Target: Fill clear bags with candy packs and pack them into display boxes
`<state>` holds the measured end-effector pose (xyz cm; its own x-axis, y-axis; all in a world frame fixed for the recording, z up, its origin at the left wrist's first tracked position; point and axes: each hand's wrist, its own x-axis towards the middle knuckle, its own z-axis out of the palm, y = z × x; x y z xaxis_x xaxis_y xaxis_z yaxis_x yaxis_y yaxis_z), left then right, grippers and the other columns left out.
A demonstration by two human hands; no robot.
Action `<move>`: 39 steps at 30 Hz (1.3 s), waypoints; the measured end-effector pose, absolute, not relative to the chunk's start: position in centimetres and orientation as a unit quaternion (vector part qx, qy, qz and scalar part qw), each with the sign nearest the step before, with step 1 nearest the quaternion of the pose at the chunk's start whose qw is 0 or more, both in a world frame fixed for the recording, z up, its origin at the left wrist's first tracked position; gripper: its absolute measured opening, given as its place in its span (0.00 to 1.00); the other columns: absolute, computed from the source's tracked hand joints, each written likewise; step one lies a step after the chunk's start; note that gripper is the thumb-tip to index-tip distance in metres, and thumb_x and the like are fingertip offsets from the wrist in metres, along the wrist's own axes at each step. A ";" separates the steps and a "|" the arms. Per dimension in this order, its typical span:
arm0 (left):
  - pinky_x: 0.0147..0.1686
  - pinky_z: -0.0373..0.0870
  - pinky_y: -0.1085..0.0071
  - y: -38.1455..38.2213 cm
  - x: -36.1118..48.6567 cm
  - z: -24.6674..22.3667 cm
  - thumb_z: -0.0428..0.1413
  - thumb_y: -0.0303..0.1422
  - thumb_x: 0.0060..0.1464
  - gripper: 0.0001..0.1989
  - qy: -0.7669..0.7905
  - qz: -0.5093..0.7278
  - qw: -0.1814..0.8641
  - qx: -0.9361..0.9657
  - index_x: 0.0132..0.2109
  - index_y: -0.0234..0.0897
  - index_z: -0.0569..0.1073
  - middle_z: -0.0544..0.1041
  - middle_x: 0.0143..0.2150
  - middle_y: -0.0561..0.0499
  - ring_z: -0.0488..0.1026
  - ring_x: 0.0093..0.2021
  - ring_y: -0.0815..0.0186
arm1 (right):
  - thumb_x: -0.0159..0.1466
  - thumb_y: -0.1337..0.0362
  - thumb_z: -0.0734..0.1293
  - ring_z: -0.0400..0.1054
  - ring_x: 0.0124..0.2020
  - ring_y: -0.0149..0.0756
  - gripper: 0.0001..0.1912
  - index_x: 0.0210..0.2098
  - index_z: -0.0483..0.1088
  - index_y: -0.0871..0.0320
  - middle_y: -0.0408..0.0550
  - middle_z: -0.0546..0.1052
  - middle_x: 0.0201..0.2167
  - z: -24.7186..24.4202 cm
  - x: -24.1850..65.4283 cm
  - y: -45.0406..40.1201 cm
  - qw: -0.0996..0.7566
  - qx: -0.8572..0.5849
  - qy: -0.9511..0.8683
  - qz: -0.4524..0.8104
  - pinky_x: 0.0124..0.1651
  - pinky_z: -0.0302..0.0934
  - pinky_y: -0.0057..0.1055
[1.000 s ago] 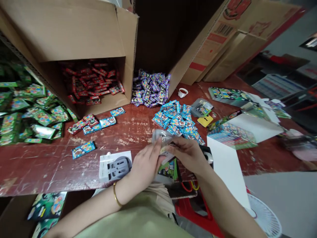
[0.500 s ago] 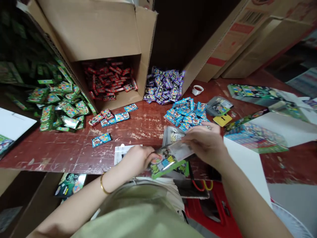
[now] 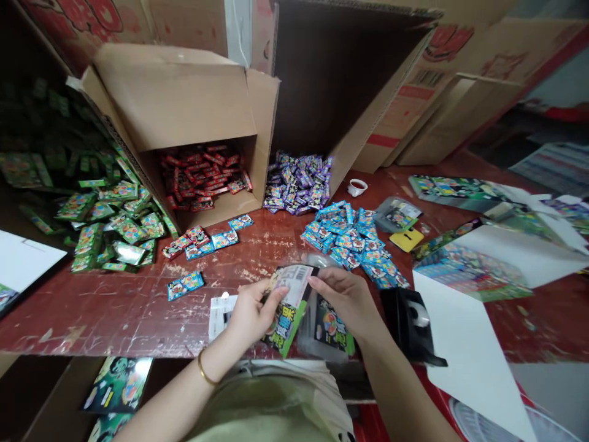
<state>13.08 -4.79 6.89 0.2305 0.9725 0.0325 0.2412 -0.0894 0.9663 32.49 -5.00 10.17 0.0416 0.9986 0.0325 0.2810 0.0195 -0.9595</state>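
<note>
My left hand (image 3: 252, 314) grips a printed candy bag (image 3: 289, 322) by its left side, thumb across the front. The bag is black and green with yellow lettering, and a white label with a barcode sits at its upper end. My right hand (image 3: 350, 302) pinches the bag's upper right edge between thumb and fingers. Under and beside the right hand lies a stack of similar clear-and-black bags (image 3: 332, 328) near the table edge. A pile of blue candy packets (image 3: 352, 236) is just beyond it.
Cardboard boxes hold green packets (image 3: 129, 230), red packets (image 3: 207, 178) and purple packets (image 3: 299, 184). A black tape dispenser (image 3: 407, 325) stands right of my hands, near a white-backed carton (image 3: 464, 325). A small white cup (image 3: 356, 187) and yellow card (image 3: 406, 239) sit farther back.
The bag has turned more upright, its labelled end now away from me. My right hand has moved down and left along it. The camera view has tilted up.
</note>
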 end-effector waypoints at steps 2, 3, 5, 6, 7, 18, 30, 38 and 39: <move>0.20 0.57 0.76 -4.8 13.5 6.8 0.54 0.44 0.58 0.17 0.471 0.392 0.495 0.616 0.28 0.35 0.70 0.66 0.19 0.56 0.63 0.20 0.71 | 0.56 0.58 0.70 0.66 0.22 0.31 0.11 0.23 0.70 0.58 0.42 0.73 0.20 9.8 32.6 -4.5 0.464 -0.581 -0.530 0.407 0.29 0.61 0.29; 0.22 0.58 0.76 -4.7 13.8 6.8 0.54 0.44 0.57 0.18 0.468 0.402 0.504 0.604 0.28 0.35 0.70 0.68 0.21 0.56 0.63 0.21 0.71 | 0.55 0.59 0.70 0.65 0.21 0.30 0.11 0.22 0.69 0.58 0.41 0.72 0.19 9.6 32.5 -4.4 0.468 -0.589 -0.529 0.393 0.28 0.60 0.29; 0.22 0.58 0.77 -4.4 14.0 6.8 0.55 0.47 0.56 0.20 0.476 0.426 0.525 0.562 0.27 0.34 0.71 0.68 0.21 0.55 0.61 0.22 0.72 | 0.54 0.60 0.71 0.63 0.22 0.29 0.11 0.21 0.68 0.58 0.40 0.71 0.19 9.1 31.9 -4.4 0.458 -0.603 -0.540 0.368 0.28 0.58 0.27; 0.21 0.56 0.77 -4.1 14.0 6.7 0.55 0.48 0.55 0.21 0.485 0.436 0.536 0.536 0.26 0.33 0.71 0.67 0.21 0.55 0.60 0.21 0.72 | 0.53 0.60 0.71 0.64 0.22 0.29 0.11 0.21 0.68 0.57 0.41 0.71 0.19 8.6 31.5 -4.8 0.446 -0.606 -0.545 0.370 0.28 0.58 0.27; 0.20 0.55 0.77 -3.8 13.9 6.5 0.56 0.50 0.54 0.23 0.498 0.445 0.545 0.507 0.25 0.33 0.71 0.67 0.20 0.55 0.59 0.20 0.73 | 0.54 0.60 0.71 0.64 0.23 0.30 0.10 0.21 0.68 0.57 0.41 0.72 0.20 8.0 31.1 -5.3 0.432 -0.604 -0.547 0.386 0.28 0.58 0.27; 0.31 0.66 0.72 -4.4 14.1 6.1 0.54 0.49 0.56 0.18 0.552 0.456 0.472 0.513 0.39 0.37 0.68 0.71 0.30 0.53 0.68 0.30 0.66 | 0.67 0.53 0.60 0.69 0.56 0.44 0.23 0.58 0.62 0.55 0.54 0.74 0.54 4.9 27.0 -9.5 0.431 -0.599 -0.524 0.426 0.59 0.61 0.41; 0.36 0.67 0.71 -4.3 9.0 3.6 0.51 0.53 0.58 0.21 0.606 0.489 0.483 0.400 0.35 0.38 0.71 0.72 0.30 0.52 0.70 0.34 0.64 | 0.73 0.56 0.49 0.69 0.54 0.41 0.21 0.55 0.66 0.55 0.55 0.75 0.51 2.5 25.2 1.2 0.356 -0.557 -0.637 0.396 0.58 0.61 0.40; 0.31 0.67 0.74 -6.0 6.8 2.3 0.56 0.51 0.55 0.20 0.559 0.514 0.569 0.317 0.36 0.37 0.70 0.76 0.30 0.53 0.72 0.30 0.67 | 0.49 0.77 0.74 0.62 0.53 0.48 0.21 0.43 0.75 0.65 0.59 0.75 0.46 1.8 16.3 15.5 0.164 -0.440 -0.843 0.264 0.60 0.52 0.43; 0.32 0.67 0.74 -6.0 6.6 2.1 0.57 0.51 0.54 0.20 0.564 0.521 0.561 0.309 0.37 0.36 0.70 0.77 0.31 0.52 0.73 0.31 0.66 | 0.49 0.77 0.74 0.63 0.51 0.47 0.17 0.39 0.76 0.64 0.57 0.75 0.42 2.0 16.7 15.5 0.152 -0.435 -0.848 0.263 0.58 0.53 0.43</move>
<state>6.64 -6.03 2.13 -0.1800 0.9334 -0.3104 -0.2363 0.2652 0.9348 16.72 15.45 1.96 -0.5750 0.8176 0.0299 0.6576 0.4836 -0.5777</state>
